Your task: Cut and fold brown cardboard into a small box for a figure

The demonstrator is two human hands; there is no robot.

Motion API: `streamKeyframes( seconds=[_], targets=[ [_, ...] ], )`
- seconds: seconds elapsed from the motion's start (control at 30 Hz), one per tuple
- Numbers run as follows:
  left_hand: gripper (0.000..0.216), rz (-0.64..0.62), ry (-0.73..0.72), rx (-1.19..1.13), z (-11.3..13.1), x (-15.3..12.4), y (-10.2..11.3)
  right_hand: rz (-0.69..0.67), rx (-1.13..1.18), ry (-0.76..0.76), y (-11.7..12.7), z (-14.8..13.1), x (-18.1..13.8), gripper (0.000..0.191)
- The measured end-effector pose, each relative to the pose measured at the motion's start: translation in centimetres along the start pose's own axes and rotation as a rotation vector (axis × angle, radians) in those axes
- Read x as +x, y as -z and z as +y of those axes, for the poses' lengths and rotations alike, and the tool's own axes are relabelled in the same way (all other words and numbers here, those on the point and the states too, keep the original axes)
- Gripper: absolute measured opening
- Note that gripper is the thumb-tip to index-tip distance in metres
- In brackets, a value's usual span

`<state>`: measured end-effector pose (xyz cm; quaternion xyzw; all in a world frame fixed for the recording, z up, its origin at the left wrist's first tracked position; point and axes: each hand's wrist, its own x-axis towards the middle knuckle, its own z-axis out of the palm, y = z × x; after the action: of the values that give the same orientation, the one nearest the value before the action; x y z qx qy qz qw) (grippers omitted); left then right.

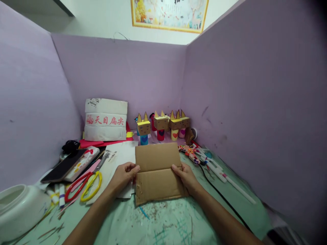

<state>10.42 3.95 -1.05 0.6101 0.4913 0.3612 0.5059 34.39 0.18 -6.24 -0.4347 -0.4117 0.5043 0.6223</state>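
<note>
A rectangular piece of brown cardboard [158, 185] with a crease across its middle is held up above the green cloth. My left hand [125, 177] pinches its left edge near the crease, thumb on the near face. On the opposite edge, my right hand [187, 177] grips the cardboard with the thumb laid over the crease and the other fingers behind. Left of my left hand lie scissors [91, 183] with one red and one yellow handle, resting on white printed card [120, 153]. A glue gun [190, 153] with a patterned covering lies beyond my right hand.
Several cardboard-headed animal figures [144, 128] stand at the back. Behind left leans a white box panel [106, 119] with red writing. A white pot [21, 211] sits at front left; white sticks [224, 177] and a black cord [224, 200] lie right. Purple partitions [122, 75] enclose the table.
</note>
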Motion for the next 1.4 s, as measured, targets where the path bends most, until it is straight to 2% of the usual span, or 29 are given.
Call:
streamKeyframes(
  seconds=[0.17, 0.23, 0.3, 0.37, 0.47, 0.57, 0.67, 0.77, 0.9, 1.1, 1.23, 1.4],
  targets=[
    [0.043, -0.125, 0.051, -0.224, -0.4, -0.8, -1.6, -0.098, 0.041, -0.058, -0.1, -0.1, -0.1, 0.039],
    [0.045, -0.137, 0.063, -0.306, -0.6, -0.9, -1.9, -0.140, 0.078, -0.100, -0.1, -0.8, -0.1, 0.040],
    [0.046, -0.075, 0.052, -0.367, -0.9, -0.7, -1.9, -0.176, 0.141, -0.129, 0.1, -1.7, -0.1, 0.043],
    [0.044, 0.047, 0.030, -0.403, -1.1, -0.3, -1.7, -0.222, 0.274, -0.135, 0.2, -2.4, -0.3, 0.051],
    [0.041, 0.198, 0.010, -0.412, -1.5, 0.2, -1.6, -0.350, 0.436, -0.165, -0.3, -2.5, -0.7, 0.054],
    [0.043, 0.219, 0.021, -0.396, -1.9, 0.1, -2.5, -0.427, 0.381, -0.204, -1.7, -1.6, -1.2, 0.054],
    [0.047, 0.156, 0.049, -0.363, -2.0, -0.4, -3.7, -0.316, 0.342, -0.170, -3.0, -0.8, -1.6, 0.047],
    [0.051, 0.078, 0.078, -0.316, -1.9, -0.7, -4.1, -0.185, 0.332, -0.153, -3.3, -0.9, -1.5, 0.044],
    [0.052, 0.106, 0.080, -0.315, -1.6, -0.4, -3.2, -0.057, 0.334, -0.176, -2.8, -1.4, -1.2, 0.042],
    [0.045, 0.215, 0.060, -0.326, -1.3, -0.2, -2.1, -0.006, 0.324, -0.169, -2.6, -1.2, -0.9, 0.045],
    [0.047, 0.170, 0.062, -0.296, -0.8, -0.8, -2.7, -0.003, 0.373, -0.118, -2.5, -0.8, -0.9, 0.045],
    [0.049, 0.126, 0.055, -0.240, -0.4, -1.2, -2.9, 0.021, 0.366, -0.096, -2.6, -0.6, -0.8, 0.055]
  ],
)
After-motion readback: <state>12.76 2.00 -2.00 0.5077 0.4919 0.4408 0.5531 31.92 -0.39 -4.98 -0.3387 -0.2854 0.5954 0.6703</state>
